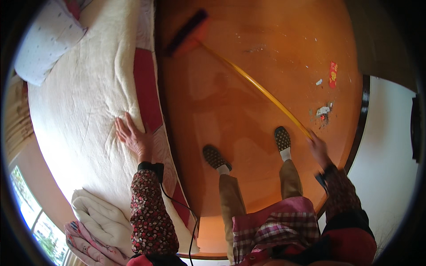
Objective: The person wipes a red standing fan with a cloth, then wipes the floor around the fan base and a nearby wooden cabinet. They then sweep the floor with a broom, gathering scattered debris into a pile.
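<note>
My right hand grips the end of a broom's yellow handle. The handle slants up and left across the orange-brown floor to the broom head, blurred, with a red body and dark purple bristles. That head is beside the bed's edge. My left hand, fingers spread, rests on the cream blanket of the bed. On the floor at right is a small heap of litter with white scraps and grey dust. A red paper envelope with a gold pattern lies farther off, near a white scrap.
A spotted pillow is on the bed's far end; a folded cream quilt and pink patterned cloth lie near me. A black cable hangs from my left wrist. A dark baseboard and white wall bound the right.
</note>
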Motion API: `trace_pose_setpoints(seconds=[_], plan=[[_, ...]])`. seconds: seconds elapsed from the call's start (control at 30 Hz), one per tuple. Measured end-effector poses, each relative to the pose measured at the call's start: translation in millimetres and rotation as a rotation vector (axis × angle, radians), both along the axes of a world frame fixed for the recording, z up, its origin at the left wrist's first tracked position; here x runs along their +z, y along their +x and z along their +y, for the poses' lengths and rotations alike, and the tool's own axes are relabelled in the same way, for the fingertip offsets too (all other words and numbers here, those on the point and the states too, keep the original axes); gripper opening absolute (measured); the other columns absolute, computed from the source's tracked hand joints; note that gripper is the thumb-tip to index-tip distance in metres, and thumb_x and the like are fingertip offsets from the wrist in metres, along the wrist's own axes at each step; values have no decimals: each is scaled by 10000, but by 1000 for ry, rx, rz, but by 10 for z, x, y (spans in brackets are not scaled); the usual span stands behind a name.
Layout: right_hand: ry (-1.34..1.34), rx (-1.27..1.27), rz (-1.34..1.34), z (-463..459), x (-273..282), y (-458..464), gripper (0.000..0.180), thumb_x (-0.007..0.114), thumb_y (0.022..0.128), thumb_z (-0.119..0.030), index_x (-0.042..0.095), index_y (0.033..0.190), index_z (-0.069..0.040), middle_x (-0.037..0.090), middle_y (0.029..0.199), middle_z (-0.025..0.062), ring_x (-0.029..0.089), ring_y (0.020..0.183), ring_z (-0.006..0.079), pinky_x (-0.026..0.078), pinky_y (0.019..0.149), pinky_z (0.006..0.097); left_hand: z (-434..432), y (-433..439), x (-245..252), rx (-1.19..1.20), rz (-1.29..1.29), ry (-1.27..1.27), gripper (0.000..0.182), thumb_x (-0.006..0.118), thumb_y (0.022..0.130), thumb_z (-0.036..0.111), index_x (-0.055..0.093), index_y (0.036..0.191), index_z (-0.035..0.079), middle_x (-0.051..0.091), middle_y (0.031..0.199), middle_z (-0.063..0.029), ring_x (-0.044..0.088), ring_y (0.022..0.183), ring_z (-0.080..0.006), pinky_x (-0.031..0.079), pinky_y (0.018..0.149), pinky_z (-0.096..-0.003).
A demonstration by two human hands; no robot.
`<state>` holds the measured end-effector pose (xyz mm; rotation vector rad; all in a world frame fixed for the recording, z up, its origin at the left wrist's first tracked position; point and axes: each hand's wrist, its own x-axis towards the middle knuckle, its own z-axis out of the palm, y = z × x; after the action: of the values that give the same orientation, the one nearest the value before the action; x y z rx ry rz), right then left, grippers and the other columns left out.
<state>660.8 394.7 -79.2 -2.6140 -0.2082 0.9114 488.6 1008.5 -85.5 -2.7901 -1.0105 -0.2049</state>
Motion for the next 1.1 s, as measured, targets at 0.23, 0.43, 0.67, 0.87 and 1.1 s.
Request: trace_pose_setpoints(seconds=[0.23,0.43,0.67,0.87,1.1], plan=[[-54,38,-27,-799,545,-372,389,549,952,-156,548,1333,-79,642,878,143,584,693,130,484,640,277,4,5,3,-27,3,-12,790,721,782,274,336,1461,152,292,1484,-201,243,1409,-375,199,1131,-563],[313,309,-214,1354,-1455,-164,432,587,934,-234,505,1354,-182,632,803,169,624,691,356,488,561,445,32,-18,-39,-50,13,20,783,719,790,282,337,1460,147,304,1473,-211,260,1398,-382,215,1119,-561],[365,322,115,2377,-2279,-1044,455,520,957,-240,438,1403,-206,624,852,168,624,747,357,487,633,458,59,-35,-47,14,88,-7,835,749,765,295,326,1469,149,297,1483,-207,265,1391,-389,212,1108,-572],[342,647,166,2507,-2487,-1729,531,518,957,-237,350,1459,-193,627,854,173,627,724,334,506,627,432,119,-68,-23,-39,80,-8,816,769,771,278,349,1458,144,292,1466,-208,287,1369,-407,270,1073,-593],[411,939,523,2908,-2257,-2414,404,485,963,-284,493,1344,-150,639,887,192,641,856,359,521,714,459,415,-172,-119,-212,-37,-24,841,816,747,268,363,1442,127,367,1383,-202,380,1294,-377,389,1025,-530]])
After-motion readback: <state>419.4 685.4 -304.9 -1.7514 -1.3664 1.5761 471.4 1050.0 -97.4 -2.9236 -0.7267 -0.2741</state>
